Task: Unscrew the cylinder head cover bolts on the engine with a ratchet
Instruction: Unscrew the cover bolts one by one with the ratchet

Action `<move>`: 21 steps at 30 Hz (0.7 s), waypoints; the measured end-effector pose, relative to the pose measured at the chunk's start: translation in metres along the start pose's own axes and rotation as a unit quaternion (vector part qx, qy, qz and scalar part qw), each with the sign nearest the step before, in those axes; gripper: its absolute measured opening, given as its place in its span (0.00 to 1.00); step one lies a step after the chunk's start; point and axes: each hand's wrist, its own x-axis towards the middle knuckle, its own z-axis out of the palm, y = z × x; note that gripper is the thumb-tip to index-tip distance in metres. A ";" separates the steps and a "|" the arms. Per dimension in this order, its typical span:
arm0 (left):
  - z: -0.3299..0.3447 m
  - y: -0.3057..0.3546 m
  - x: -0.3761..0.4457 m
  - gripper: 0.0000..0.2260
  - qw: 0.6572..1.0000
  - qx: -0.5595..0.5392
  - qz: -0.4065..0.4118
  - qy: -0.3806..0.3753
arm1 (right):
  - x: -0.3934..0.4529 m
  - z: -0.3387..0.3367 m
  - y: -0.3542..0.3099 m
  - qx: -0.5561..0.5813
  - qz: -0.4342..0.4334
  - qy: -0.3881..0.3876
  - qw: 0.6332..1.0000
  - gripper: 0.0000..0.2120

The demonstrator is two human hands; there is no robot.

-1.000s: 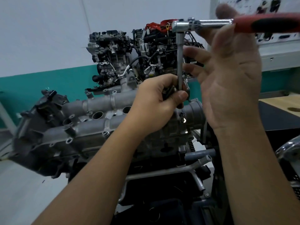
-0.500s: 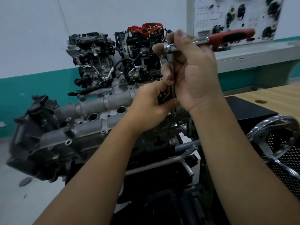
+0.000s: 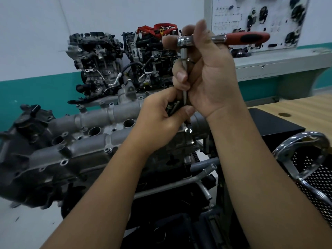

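The grey cylinder head cover [image 3: 89,141] lies across the engine in front of me, with several bolt bosses and round plug holes along it. A ratchet with a red and black handle [image 3: 246,38] stands over its right end, the chrome head [image 3: 186,41] carrying a long extension [image 3: 185,94] down to a bolt [image 3: 189,127]. My right hand [image 3: 208,76] grips the extension just under the ratchet head. My left hand [image 3: 161,121] holds several loose bolts [image 3: 173,109] beside the extension's lower part.
Two other engines [image 3: 100,62] [image 3: 152,56] stand behind against the white and teal wall. A wiring display board [image 3: 260,20] hangs at the upper right above a grey shelf. A wooden bench [image 3: 296,112], a black box [image 3: 273,124] and a chrome-framed mesh chair [image 3: 309,159] sit at the right.
My right hand, open beside the ratchet a second ago, has closed round the extension under the head. The handle has swung slightly and the view has shifted left.
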 end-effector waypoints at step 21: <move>0.003 0.003 -0.001 0.10 0.999 0.006 0.030 0.036 | -0.009 -0.008 -0.003 -0.027 -0.068 0.000 0.997 0.03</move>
